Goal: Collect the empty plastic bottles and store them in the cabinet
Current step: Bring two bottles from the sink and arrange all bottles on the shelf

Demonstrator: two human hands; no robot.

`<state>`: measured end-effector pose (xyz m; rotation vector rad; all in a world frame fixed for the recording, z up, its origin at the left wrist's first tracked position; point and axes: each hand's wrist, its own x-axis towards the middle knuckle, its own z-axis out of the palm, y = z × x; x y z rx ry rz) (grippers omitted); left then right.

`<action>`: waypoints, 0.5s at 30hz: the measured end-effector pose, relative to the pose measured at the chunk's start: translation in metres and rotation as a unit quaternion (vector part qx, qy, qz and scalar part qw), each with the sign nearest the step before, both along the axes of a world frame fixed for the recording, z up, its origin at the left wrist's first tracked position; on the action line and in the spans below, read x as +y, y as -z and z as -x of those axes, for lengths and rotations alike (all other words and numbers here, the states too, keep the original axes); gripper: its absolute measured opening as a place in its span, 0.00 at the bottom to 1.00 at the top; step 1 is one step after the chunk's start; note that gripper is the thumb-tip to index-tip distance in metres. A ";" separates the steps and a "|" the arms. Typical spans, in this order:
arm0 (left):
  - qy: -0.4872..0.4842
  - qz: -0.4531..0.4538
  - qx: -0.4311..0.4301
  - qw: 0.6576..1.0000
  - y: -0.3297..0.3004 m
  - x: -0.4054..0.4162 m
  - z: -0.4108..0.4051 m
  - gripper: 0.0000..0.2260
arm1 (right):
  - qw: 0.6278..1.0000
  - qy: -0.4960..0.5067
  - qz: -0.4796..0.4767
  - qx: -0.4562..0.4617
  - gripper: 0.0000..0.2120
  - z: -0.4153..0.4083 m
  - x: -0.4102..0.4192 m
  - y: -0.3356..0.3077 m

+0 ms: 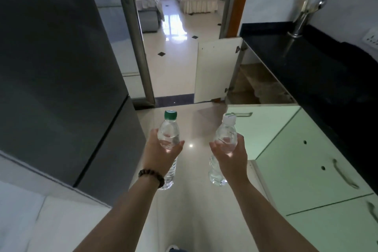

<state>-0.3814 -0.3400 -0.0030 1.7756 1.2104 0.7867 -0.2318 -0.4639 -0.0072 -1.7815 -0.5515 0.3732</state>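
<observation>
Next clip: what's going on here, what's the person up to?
A person stands in a kitchen with a clear plastic bottle in each of the hands. The left hand grips the green-capped bottle, and the right hand grips the white-capped bottle. Both bottles are upright, held out over the floor. Ahead on the right, under the black counter, a cabinet door stands open. Neither bottle is stored yet.

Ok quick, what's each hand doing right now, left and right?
Left hand: holds the green-capped bottle around its middle.
Right hand: holds the white-capped bottle around its middle.
</observation>
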 end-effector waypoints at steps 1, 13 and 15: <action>0.005 -0.001 -0.002 1.000 -0.002 0.018 -0.009 0.22 | 1.000 0.000 -0.004 -0.004 0.32 -0.006 0.017 -0.003; 0.087 -0.024 -0.005 0.996 0.010 0.216 -0.166 0.26 | 0.999 0.048 -0.016 0.018 0.26 -0.131 0.209 0.014; 0.102 -0.028 -0.001 0.994 0.012 0.254 -0.205 0.24 | 0.998 0.059 -0.016 0.033 0.26 -0.167 0.245 0.021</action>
